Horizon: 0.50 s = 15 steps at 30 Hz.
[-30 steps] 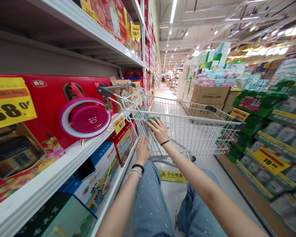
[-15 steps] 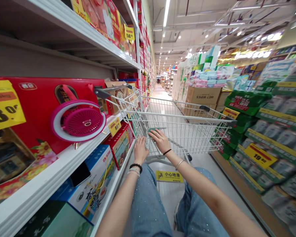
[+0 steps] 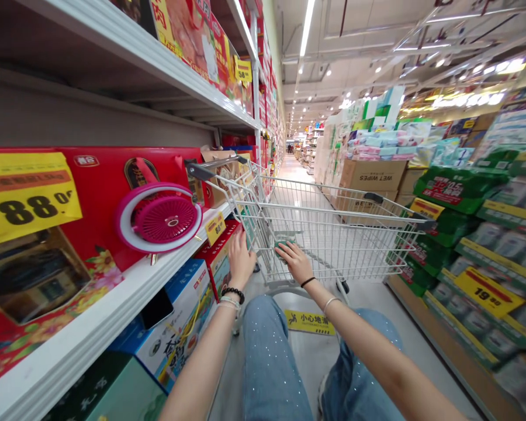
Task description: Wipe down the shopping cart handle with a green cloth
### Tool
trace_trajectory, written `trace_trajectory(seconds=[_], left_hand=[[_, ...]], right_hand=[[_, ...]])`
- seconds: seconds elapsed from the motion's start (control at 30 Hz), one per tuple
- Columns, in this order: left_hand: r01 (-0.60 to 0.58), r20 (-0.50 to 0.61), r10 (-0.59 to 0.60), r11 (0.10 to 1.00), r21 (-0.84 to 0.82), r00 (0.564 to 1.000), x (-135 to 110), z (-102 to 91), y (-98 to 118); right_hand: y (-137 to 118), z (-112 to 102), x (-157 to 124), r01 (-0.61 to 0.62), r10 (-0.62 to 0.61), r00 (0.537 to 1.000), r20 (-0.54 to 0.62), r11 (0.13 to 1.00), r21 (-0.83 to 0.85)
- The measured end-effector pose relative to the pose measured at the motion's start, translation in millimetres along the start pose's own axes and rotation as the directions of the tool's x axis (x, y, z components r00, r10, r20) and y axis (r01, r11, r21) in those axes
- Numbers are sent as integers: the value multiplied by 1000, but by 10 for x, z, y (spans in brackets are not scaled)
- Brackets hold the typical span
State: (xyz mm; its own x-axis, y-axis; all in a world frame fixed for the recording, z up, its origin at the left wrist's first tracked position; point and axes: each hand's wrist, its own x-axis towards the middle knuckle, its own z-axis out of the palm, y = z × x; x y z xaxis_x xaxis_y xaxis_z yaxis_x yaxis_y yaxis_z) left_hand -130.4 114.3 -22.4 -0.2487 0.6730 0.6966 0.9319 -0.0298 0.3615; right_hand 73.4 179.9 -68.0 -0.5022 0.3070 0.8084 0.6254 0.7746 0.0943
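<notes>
Okay, so we're in a supermarket aisle looking down at our own arms, with a wire shopping cart [image 3: 328, 245] right in front of us. Our right hand [image 3: 296, 261] sits on the near side of the cart, fingers curled over a small green thing [image 3: 284, 244]. The hand covers too much of it for us to say what it is, and we can't tell if the hand is clamped on it or just resting there. Our left hand [image 3: 241, 260] is well apart from the right, up by the cart's left corner with the fingers pointing up, and we can't tell if it's gripping anything.

Just left of that hand, a red gift box [image 3: 219, 263] sits on a white shelf [image 3: 70, 345], partly hidden by the hand and cut off by a yellow shelf tag [image 3: 215, 228] reading 88-something. Further left, a pink fan [image 3: 158, 219] stands against a big red box [image 3: 92, 175] with a yellow "88" price sign [image 3: 30, 196].

Right of the cart are a "WET WIPES" carton [image 3: 372, 175] and green packs [image 3: 458, 190], with a yellow "19.9" tag [image 3: 486, 292], last digits blurry. Below the hands, a yellow floor sign [image 3: 309, 323] says 小心地滑.
</notes>
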Motion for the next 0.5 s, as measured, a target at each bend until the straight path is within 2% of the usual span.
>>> trace_trajectory(seconds=[0.13,0.3,0.4,0.5], left_hand=[[85,99,-75,991,-102,992,163,47,-53],[167,188,-131,967,-194,973,198,88,25],[189,234,-139,960,-206,962,161,77,80],[197,234,-139,950,-245,962,137,88,110]], right_hand=[[-212,-129,493,43,-42,996,-83,999,12],[-395,-265,1184,69,-63,990,-127,997,39],[-384,-305,1428,67,-62,983,-175,997,22],[-330,-260,1488,84,-84,982,-170,996,-7]])
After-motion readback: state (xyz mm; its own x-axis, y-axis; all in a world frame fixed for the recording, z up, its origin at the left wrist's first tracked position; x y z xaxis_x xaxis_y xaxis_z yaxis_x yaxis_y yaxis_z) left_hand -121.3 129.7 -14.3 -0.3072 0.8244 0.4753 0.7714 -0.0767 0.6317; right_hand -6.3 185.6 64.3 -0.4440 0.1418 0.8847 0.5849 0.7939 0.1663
